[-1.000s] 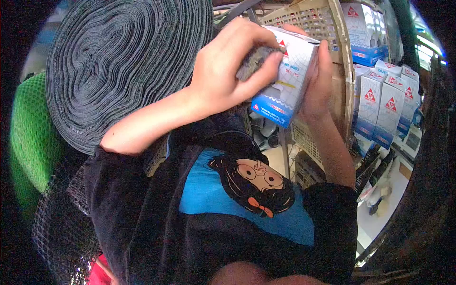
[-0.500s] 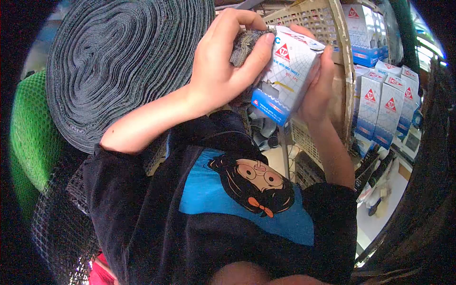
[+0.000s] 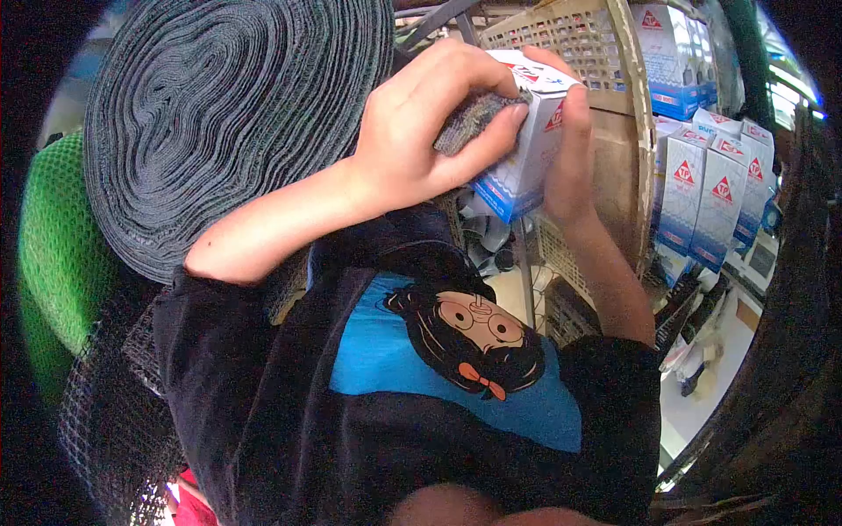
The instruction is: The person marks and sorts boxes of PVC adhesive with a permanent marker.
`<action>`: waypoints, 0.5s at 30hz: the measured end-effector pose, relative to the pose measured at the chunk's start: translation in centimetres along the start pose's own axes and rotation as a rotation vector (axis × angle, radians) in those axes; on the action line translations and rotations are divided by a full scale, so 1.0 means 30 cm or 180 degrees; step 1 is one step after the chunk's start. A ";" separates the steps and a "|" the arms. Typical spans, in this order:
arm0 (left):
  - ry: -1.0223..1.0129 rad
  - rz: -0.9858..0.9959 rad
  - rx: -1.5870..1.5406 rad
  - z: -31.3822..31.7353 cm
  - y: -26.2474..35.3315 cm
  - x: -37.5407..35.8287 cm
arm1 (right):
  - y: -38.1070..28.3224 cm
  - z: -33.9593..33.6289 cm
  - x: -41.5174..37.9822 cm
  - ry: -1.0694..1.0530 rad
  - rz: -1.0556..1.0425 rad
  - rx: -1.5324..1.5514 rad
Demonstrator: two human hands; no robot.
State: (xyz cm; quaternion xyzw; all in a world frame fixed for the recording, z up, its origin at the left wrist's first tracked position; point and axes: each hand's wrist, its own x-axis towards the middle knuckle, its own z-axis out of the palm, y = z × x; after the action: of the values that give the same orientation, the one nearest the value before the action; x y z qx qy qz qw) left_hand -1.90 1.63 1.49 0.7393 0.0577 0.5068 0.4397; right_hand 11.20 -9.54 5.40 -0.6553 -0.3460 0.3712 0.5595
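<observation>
My right hand [image 3: 570, 171] is wrapped round a small white and blue cardboard box [image 3: 529, 162] with red triangle marks. The box is tilted, its white top turned partly toward me. In my left hand [image 3: 408, 123] is a bunched grey-brown cloth [image 3: 478, 124], gripped between the thumb and fingers. The cloth touches the box near its top edge, and the left fingertips rest on the top. Part of the box is hidden behind the left hand.
A big roll of dark grey netting [image 3: 219, 114] stands at the left, with green mesh [image 3: 61, 254] beside it. Behind my hands is a beige plastic basket [image 3: 570, 39]. More boxes of the same kind [image 3: 724, 188] stand in a group at the right.
The box has turned, so its top and another side now face me instead of the printed front. My left hand with the cloth has shifted slightly down and right along it.
</observation>
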 end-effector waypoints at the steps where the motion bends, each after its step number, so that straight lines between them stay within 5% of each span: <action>1: -0.0006 0.0025 0.0006 0.001 0.001 0.000 | 0.001 0.000 0.000 -0.0011 -0.0026 -0.0007; 15: -0.0004 0.0073 0.0018 0.008 0.002 0.002 | -0.006 -0.004 0.008 -0.0013 -0.0110 -0.0214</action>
State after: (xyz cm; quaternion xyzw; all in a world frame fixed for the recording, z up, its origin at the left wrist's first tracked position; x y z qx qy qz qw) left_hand -1.71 1.50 1.55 0.7414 0.0504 0.5112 0.4317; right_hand 11.41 -9.38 5.56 -0.6669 -0.3708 0.3510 0.5428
